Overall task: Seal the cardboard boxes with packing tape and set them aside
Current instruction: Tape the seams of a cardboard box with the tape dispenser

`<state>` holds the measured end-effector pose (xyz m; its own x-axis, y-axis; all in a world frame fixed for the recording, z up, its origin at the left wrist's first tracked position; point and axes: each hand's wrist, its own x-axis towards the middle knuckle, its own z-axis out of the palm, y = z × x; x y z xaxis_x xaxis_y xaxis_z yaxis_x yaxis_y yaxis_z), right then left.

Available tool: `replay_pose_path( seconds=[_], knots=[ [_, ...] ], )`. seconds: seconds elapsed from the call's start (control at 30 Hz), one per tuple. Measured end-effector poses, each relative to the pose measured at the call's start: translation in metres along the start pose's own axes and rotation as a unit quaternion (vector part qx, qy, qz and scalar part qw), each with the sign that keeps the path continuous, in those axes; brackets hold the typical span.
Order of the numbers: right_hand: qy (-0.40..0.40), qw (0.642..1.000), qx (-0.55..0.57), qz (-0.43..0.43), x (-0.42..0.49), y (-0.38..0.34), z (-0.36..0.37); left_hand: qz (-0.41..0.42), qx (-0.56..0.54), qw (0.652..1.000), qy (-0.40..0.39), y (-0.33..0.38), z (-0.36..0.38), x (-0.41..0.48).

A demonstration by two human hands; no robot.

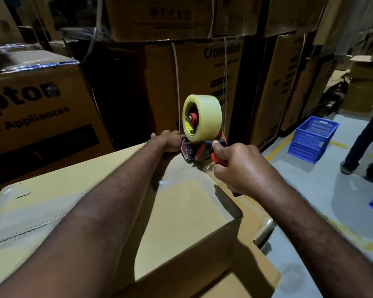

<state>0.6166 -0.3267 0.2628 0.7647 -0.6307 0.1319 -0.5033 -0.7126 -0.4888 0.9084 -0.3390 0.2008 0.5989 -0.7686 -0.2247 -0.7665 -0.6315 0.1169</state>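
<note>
The taping step is in hand: the right hand (235, 166) grips the handle of the tape dispenser (202, 134), whose head sits at the far edge of the box (192, 211) top. The left hand (168, 143) hooks over that edge. Next likely calls for a steady pull back along the seam.

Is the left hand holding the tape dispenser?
No, the right hand grips the tape dispenser; the left hand holds the box at its edge.
</note>
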Motion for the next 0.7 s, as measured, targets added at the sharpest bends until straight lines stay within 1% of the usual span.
replay_pose_path(
  seconds=[0.23, 0.37, 0.57, 0.63, 0.7],
  knots=[
    [-0.004, 0.999, 0.024, 0.034, -0.021, 0.011, -0.003, -0.008, 0.01, 1.0, -0.006, 0.006, 0.003, -0.008],
    [0.001, 1.0, 0.011, 0.029, -0.043, 0.019, -0.008, -0.012, 0.019, 1.0, 0.004, 0.007, 0.004, -0.006],
    [0.001, 0.999, 0.01, 0.045, -0.079, 0.028, -0.018, -0.026, 0.021, 0.999, 0.012, 0.013, 0.004, -0.015],
    [0.006, 0.999, 0.014, 0.046, -0.084, 0.029, -0.019, -0.036, 0.024, 0.999, 0.024, 0.018, 0.004, -0.021],
    [0.007, 0.998, 0.025, 0.05, -0.085, 0.028, -0.019, -0.042, 0.035, 0.997, 0.058, 0.028, 0.004, -0.031]
  ],
)
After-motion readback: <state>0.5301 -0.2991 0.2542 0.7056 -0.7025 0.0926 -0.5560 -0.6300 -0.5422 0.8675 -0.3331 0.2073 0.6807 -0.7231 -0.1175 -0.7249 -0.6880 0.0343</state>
